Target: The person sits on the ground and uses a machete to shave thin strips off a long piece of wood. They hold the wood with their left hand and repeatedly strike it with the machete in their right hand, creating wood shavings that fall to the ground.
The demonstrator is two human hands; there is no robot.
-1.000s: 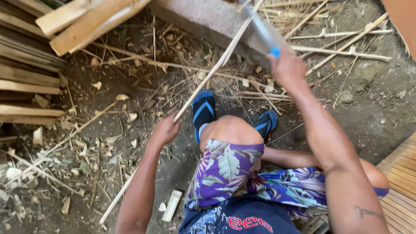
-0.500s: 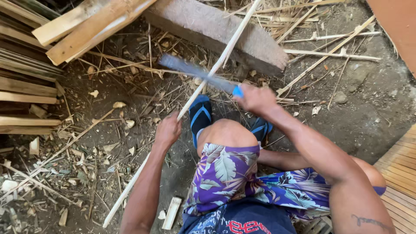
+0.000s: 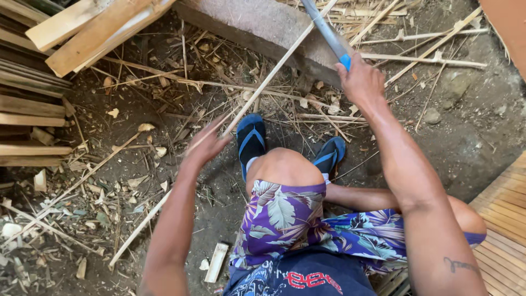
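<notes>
My left hand (image 3: 205, 147) grips a long thin bamboo strip (image 3: 274, 68) that slants from the lower left up to the top middle. My right hand (image 3: 361, 82) is raised at the upper right, closed on the blue handle of a long knife (image 3: 324, 28) whose grey blade points up and left, close to the strip's upper part. Below the hands are my bent knees in purple flowered shorts (image 3: 285, 219) and my feet in blue sandals (image 3: 251, 140).
A thick grey timber beam (image 3: 257, 24) lies across the top. Stacked wooden planks (image 3: 33, 104) fill the left side. Thin bamboo sticks and shavings (image 3: 416, 60) litter the dirt ground. Wooden slats (image 3: 504, 230) sit at the lower right.
The right hand swung the knife down onto the strip near my knee, then lifted it back up to the upper right. The left hand kept hold of the strip, shifting slightly.
</notes>
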